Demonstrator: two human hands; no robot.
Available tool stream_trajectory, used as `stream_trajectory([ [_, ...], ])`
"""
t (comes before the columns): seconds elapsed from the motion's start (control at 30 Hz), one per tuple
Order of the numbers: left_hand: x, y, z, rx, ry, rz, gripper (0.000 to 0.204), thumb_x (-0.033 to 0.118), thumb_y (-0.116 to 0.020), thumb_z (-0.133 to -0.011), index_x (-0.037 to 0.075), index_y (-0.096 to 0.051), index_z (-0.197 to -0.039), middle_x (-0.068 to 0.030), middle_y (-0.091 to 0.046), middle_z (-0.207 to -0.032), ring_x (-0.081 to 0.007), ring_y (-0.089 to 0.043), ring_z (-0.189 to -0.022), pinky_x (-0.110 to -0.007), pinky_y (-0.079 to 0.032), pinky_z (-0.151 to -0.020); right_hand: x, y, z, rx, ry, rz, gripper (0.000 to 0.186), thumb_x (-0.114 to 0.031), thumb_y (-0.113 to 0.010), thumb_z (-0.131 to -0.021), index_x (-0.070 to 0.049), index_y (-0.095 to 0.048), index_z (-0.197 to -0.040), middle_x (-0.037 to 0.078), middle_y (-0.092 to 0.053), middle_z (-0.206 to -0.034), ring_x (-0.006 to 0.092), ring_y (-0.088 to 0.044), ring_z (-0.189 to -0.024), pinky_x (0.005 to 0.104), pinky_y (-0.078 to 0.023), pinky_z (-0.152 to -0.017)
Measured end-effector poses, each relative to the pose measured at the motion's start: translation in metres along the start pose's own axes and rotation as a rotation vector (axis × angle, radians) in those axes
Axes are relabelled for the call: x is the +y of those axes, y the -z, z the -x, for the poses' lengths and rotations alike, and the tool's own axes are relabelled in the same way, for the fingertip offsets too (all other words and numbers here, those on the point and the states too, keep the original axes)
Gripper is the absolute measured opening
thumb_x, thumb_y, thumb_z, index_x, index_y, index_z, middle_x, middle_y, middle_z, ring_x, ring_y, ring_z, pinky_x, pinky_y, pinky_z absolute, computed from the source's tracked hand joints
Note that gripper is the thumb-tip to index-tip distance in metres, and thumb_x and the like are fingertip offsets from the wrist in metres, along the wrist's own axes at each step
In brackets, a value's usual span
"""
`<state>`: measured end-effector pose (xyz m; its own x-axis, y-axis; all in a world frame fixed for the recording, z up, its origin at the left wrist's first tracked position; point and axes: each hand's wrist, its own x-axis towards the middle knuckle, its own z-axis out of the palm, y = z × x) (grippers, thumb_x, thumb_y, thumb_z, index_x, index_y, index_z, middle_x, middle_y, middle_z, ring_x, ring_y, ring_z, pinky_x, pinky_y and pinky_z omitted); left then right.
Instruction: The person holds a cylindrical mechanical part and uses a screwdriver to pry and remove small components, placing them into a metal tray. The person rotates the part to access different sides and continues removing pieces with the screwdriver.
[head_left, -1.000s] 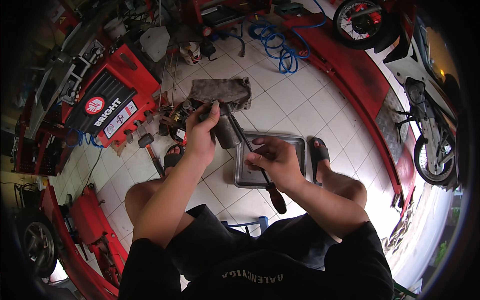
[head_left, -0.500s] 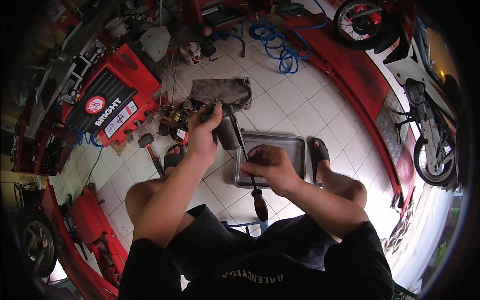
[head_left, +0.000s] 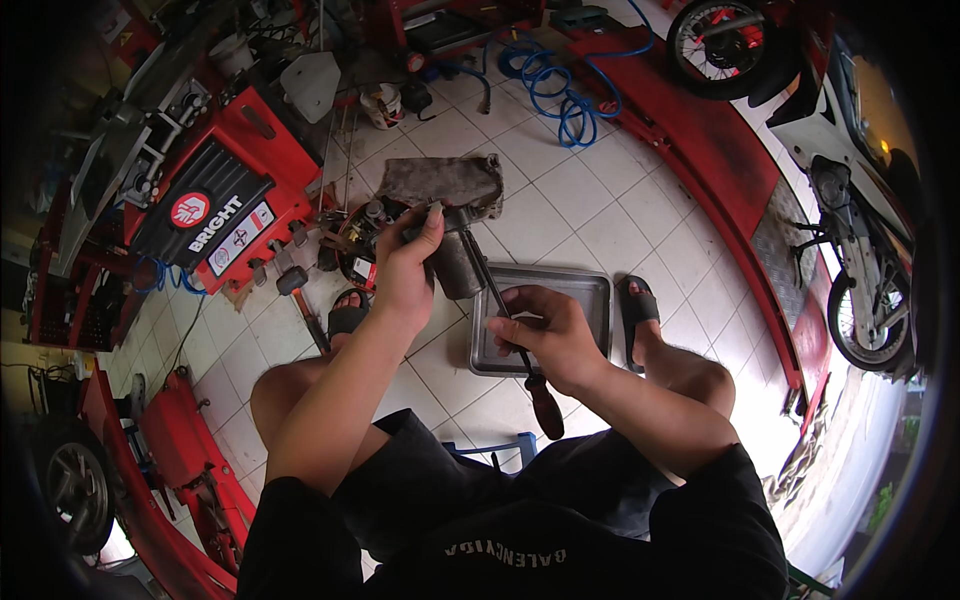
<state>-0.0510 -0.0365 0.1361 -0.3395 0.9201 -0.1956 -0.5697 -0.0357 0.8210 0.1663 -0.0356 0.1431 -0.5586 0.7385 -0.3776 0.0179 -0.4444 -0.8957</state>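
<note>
A dark, metal, can-shaped part with a wider flange at its top [head_left: 460, 268] is in my left hand [head_left: 408, 262], whose thumb presses on the flange while its other fingers are mostly hidden behind. Along the part's right side runs the long shaft of a screwdriver [head_left: 545, 408], with its dark red handle pointing down toward my lap. My right hand [head_left: 550, 335] pinches that shaft between thumb and fingers, well above the handle. Where the tip sits at the flange is too dark to make out.
Below my right hand lies a grey metal tray [head_left: 608, 330] on the tiled floor. A dirty grey cloth [head_left: 440, 182] is beyond my left hand, near small loose parts. A hammer [head_left: 305, 305] and a red machine [head_left: 225, 190] stand left. Right are a red ramp [head_left: 700, 190] and a motorcycle [head_left: 850, 240].
The screwdriver's handle has swung to the right, so its shaft leans more. My right hand has shifted slightly right with it. My left hand and the metal part look unmoved.
</note>
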Motion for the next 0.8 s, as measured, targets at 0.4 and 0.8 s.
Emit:
stream_trajectory([
  [0.4,-0.004,-0.006,0.001,0.007,0.01,-0.009,0.029,0.023,-0.074,-0.095,0.001,-0.069,-0.114,-0.0034,-0.067,-0.106,-0.0127,-0.059,-0.099,-0.028,-0.044,-0.093,-0.005,-0.003,0.006,0.047,-0.03,-0.056,0.029,-0.011,-0.074,-0.094,0.009,-0.065,-0.113,0.012,-0.072,-0.09,0.0137,-0.069,-0.076,0.026,-0.055,-0.064],
  [0.8,-0.004,-0.013,0.008,-0.001,-0.025,-0.025,0.036,0.026,-0.074,-0.094,0.0,-0.061,-0.115,-0.0112,-0.068,-0.104,-0.0267,-0.069,-0.096,-0.039,-0.056,-0.088,-0.003,-0.002,0.007,0.029,0.262,0.329,0.019,-0.009,-0.055,-0.104,0.001,-0.068,-0.113,0.001,-0.06,-0.074,0.0076,-0.048,-0.06,0.0252,-0.038,-0.053],
])
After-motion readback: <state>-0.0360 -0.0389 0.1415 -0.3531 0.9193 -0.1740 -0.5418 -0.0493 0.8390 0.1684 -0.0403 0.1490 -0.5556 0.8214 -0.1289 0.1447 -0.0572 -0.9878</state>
